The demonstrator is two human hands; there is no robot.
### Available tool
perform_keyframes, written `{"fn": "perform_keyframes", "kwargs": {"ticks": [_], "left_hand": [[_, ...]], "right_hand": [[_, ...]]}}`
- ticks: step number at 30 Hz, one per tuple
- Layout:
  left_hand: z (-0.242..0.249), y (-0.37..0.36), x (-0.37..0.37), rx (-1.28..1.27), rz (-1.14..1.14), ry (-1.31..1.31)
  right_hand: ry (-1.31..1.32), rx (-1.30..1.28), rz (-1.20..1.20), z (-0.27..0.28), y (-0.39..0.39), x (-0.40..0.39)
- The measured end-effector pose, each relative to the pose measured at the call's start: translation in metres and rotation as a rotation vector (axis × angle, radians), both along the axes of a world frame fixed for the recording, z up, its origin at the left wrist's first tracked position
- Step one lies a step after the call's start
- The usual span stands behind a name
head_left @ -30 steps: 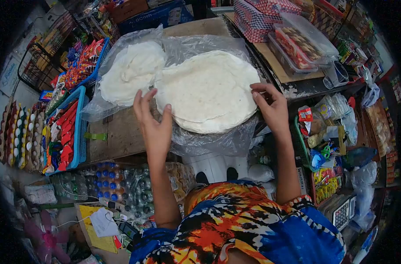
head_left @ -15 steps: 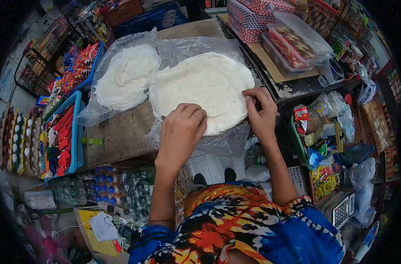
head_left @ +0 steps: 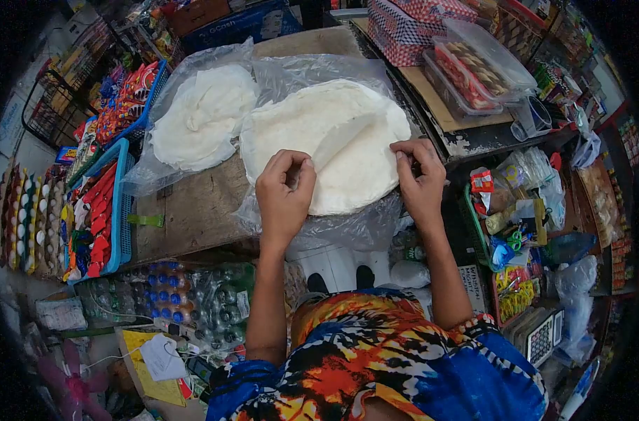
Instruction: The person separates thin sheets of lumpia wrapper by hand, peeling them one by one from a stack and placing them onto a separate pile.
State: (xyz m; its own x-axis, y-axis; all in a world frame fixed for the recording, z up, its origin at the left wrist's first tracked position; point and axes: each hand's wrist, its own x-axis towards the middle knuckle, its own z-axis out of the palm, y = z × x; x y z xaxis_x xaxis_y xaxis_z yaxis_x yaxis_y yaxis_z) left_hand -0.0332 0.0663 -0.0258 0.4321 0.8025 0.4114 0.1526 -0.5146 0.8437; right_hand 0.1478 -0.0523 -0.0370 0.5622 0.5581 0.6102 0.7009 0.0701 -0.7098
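Note:
A stack of thin, round, white spring roll wrappers [head_left: 284, 126] lies on clear plastic before me. Its top wrapper [head_left: 344, 144] is partly lifted, with a raised fold slanting across the middle. At the fold's lower left end, my left hand [head_left: 286, 193] pinches the edge of that wrapper between thumb and fingers. On the right rim of the stack, my right hand [head_left: 421, 175] is closed in a pinch on the wrapper's edge. Left of the stack, a smaller heap of wrappers [head_left: 200, 119] rests on its own plastic sheet [head_left: 148, 175], apart from both hands.
The wooden table [head_left: 186, 221] carries both heaps. Blue baskets [head_left: 125, 210] of packets stand at the left, beside egg trays [head_left: 25, 217]. Clear food tubs [head_left: 474, 77] sit at the back right. Bottles [head_left: 214, 302] and a calculator [head_left: 542, 337] are lower down.
My left hand has moved slightly left and up, peeling the near edge of the top wrapper into a raised fold. My right hand stays at the right rim.

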Motion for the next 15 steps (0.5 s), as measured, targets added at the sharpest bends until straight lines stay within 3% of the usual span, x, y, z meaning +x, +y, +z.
{"fn": "perform_keyframes", "kwargs": {"ticks": [11,14,15], "left_hand": [[0.001,0.0,-0.003,-0.01,-0.035,-0.033],[0.011,-0.008,-0.01,0.1,-0.095,-0.043],[0.012,-0.013,-0.012,0.098,-0.101,-0.041]], "right_hand": [[-0.026,-0.024,0.036,0.005,-0.004,0.0],[0.052,-0.071,0.06,0.028,-0.02,-0.015],[0.238,-0.112,0.156,0.032,-0.025,-0.021]]}}
